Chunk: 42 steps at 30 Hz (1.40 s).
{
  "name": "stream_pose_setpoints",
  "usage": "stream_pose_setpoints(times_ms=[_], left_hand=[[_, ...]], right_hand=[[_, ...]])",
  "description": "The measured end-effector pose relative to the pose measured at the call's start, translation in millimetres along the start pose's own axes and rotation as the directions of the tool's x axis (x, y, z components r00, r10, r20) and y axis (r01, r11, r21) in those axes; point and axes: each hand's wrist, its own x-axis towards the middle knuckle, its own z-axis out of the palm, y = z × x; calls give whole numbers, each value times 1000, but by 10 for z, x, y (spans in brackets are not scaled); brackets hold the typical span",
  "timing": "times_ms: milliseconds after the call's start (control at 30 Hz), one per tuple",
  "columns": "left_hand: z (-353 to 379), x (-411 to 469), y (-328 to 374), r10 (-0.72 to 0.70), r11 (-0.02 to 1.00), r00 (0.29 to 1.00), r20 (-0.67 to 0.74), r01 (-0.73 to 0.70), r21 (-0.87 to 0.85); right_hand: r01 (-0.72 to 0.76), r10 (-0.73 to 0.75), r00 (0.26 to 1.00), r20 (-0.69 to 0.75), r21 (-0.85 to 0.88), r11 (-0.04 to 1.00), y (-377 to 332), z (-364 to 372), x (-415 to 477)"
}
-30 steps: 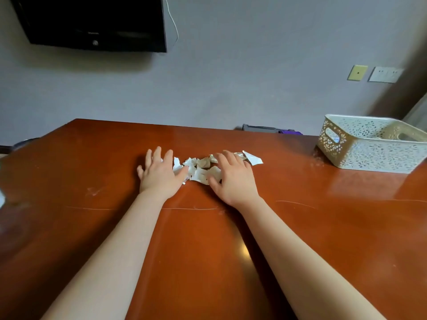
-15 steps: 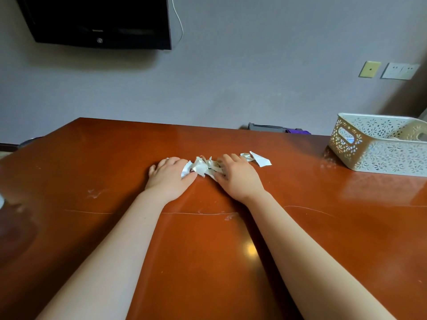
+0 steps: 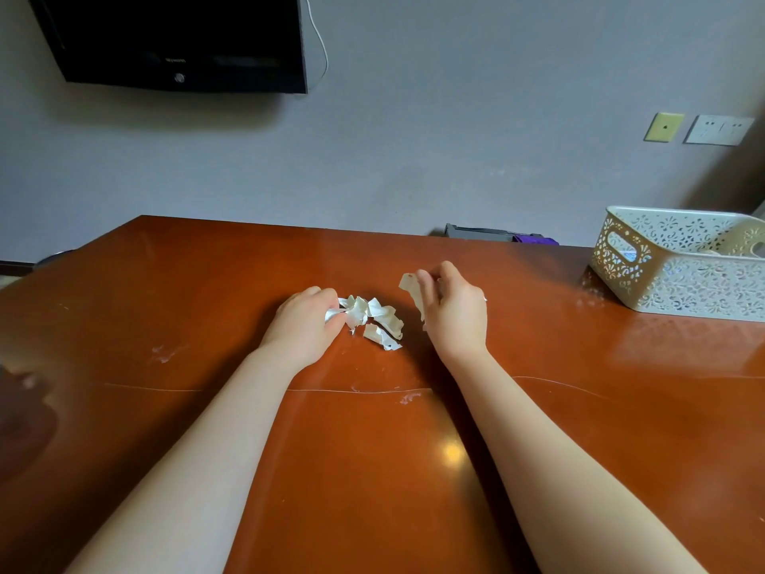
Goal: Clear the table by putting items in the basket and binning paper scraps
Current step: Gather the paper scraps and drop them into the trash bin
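Table (image 3: 165, 283): basket (image 3: 679, 267) near far edge | left hand (image 3: 304, 321) grips paper scraps (image 3: 378, 314) | right hand (image 3: 455, 310) pinches single scrap (image 3: 410, 288)

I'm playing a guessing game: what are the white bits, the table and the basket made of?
The white bits look like thin paper: matte, crumpled, with torn edges. The table looks like wood with a glossy reddish-brown varnish; it mirrors a light and shows fine scratches. It could be veneer. The basket is probably hard plastic, cream, with cut-out lacy holes.

text: none legible | television (image 3: 178, 39): small brand mark (image 3: 176, 60), too blurred to read
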Motion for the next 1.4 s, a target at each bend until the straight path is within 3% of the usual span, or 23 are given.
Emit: stream_pose_setpoints(times_ms=[233,333,500,800,1067,1233,1400], left_hand=[[36,20,-40,-25,997,1000,-8,25,72],[27,36,-54,-55,998,995,78,54,21],[25,57,-65,25,999,967,254,-35,36],[-3,22,-15,62,996,994,89,-57,-62],[-35,5,-7,-14,985,995,95,30,-171],[-8,14,4,32,996,989,145,-20,-85],[-14,-3,-23,70,997,997,46,-68,-37]], right_hand=[[-61,72,996,-45,212,975,-51,-96,21],[-62,77,996,-46,254,965,-43,-94,14],[-82,95,995,-40,251,964,-10,-75,20],[-48,57,997,-47,168,985,3,-51,24],[-43,48,998,-28,165,985,8,-35,20],[-36,40,999,-22,159,987,10,-32,22],[-24,28,999,-22,141,990,4,-32,22]])
